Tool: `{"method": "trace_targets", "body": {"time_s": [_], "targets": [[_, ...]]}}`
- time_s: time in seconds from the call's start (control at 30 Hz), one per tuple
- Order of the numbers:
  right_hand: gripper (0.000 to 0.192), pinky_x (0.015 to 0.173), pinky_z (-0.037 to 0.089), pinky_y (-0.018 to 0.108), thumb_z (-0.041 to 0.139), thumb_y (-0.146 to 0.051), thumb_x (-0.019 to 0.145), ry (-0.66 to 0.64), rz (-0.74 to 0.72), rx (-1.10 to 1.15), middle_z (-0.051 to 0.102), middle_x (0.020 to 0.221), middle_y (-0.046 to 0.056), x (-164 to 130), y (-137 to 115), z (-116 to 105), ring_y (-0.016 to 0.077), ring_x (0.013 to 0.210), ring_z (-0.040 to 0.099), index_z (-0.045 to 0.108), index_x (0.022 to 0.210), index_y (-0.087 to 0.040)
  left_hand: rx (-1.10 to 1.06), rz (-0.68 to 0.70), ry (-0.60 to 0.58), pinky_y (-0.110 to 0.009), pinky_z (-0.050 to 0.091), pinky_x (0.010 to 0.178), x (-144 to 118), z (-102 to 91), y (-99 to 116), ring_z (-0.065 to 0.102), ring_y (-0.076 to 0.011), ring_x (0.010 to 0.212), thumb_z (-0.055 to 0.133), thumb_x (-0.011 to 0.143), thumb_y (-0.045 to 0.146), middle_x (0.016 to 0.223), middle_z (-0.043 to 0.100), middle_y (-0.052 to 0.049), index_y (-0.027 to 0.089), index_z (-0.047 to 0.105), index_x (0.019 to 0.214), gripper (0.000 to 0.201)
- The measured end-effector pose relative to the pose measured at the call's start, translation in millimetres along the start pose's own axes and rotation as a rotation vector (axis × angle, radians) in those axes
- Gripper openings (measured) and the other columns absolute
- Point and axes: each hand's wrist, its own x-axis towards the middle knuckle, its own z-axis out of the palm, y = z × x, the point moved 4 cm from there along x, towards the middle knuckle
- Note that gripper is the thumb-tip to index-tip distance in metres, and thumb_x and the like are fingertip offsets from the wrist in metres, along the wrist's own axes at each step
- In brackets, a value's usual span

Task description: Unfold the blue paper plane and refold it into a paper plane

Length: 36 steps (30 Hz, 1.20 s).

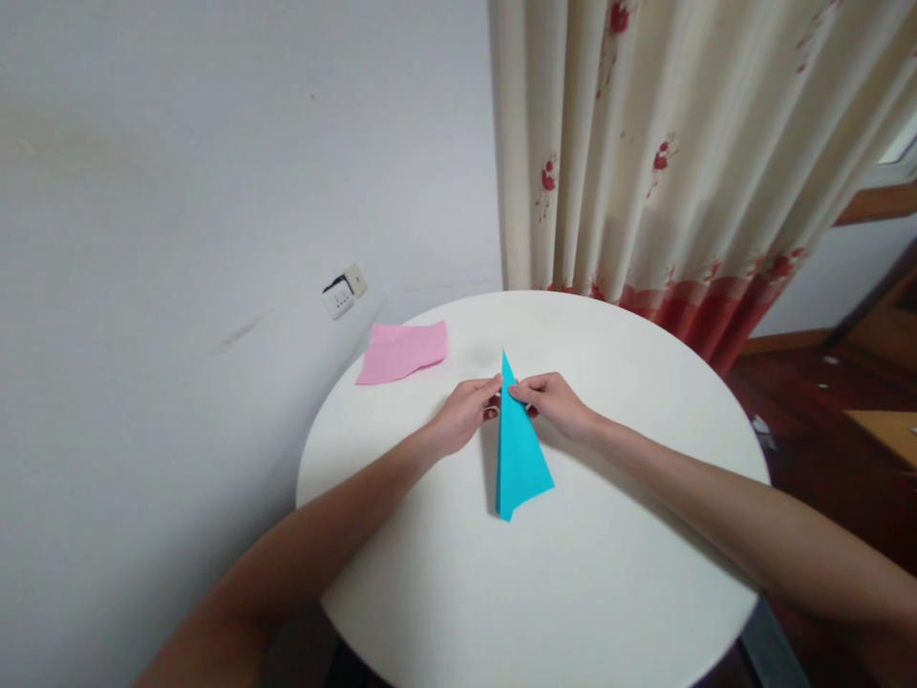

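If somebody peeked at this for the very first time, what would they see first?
Most likely the bright blue folded paper, a long pointed shape in the middle of the round white table. The left hand and right hand pinch it near its far tip, one on each side. Next comes the pink paper lying flat at the table's far left edge, by the wall.

Both forearms run off the bottom edge; fingertips (494,387) cover the blue paper's (517,459) upper edges.
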Motion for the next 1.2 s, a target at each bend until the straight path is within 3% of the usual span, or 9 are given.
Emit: {"method": "trace_targets", "body": {"time_s": [0.2,0.43,0.73,0.93,1.1,1.2], "targets": [[0.045,0.057,0.033,0.029,0.068,-0.058,0.073,-0.010,0.023,0.030,0.051,0.057,-0.001,0,2,1,0.0116,0.056,0.041,0.058,0.059,-0.016,-0.031,-0.032,-0.018,-0.031,0.045,0.076,1,-1.6,-5,0.064,-0.0188,0.078,0.070,0.083,0.054,0.089,0.073,-0.011,0.013,0.075,0.101,0.045],[0.044,0.057,0.033,0.030,0.065,-0.055,0.076,-0.031,0.005,-0.035,0.048,0.054,-0.001,-1,0,3,0.0116,0.055,0.040,0.057,0.057,-0.016,-0.018,-0.027,-0.045,-0.031,0.045,0.072,0,1.2,-3,0.067,-0.0211,0.076,0.074,0.079,0.054,0.083,0.074,-0.011,0.013,0.076,0.099,0.046],[0.041,0.055,0.032,0.028,0.062,-0.050,0.076,-0.050,-0.040,-0.061,0.046,0.052,-0.002,0,5,9,0.0116,0.055,0.040,0.054,0.053,-0.018,-0.029,-0.013,0.015,-0.032,0.050,0.072,0,1.3,-3,0.065,-0.0181,0.069,0.080,0.074,0.042,0.076,0.071,-0.007,0.013,0.074,0.082,0.031],[0.046,0.056,0.037,0.029,0.057,-0.056,0.080,-0.022,0.001,-0.019,0.056,0.057,0.003,-3,3,11,0.0137,0.056,0.047,0.061,0.059,-0.015,-0.026,0.009,0.094,-0.031,0.048,0.069,1,-0.4,-2,0.062,-0.0164,0.066,0.081,0.071,0.039,0.068,0.067,-0.004,0.014,0.069,0.073,0.028],[0.050,0.053,0.030,0.028,0.070,-0.061,0.070,-0.050,0.030,-0.003,0.050,0.051,-0.001,-8,-1,14,0.0103,0.053,0.039,0.059,0.054,-0.015,-0.014,0.037,0.171,-0.028,0.045,0.064,0,-2.0,0,0.058,-0.0126,0.061,0.084,0.068,0.038,0.063,0.061,0.000,0.015,0.067,0.068,0.029],[0.051,0.053,0.028,0.028,0.076,-0.062,0.063,-0.065,0.049,0.027,0.046,0.050,-0.003,-9,-2,15,0.0094,0.052,0.036,0.057,0.051,-0.016,-0.024,0.015,0.143,-0.028,0.045,0.063,0,-0.7,-1,0.058,-0.0131,0.061,0.084,0.068,0.039,0.065,0.063,-0.001,0.015,0.069,0.071,0.029]]}}
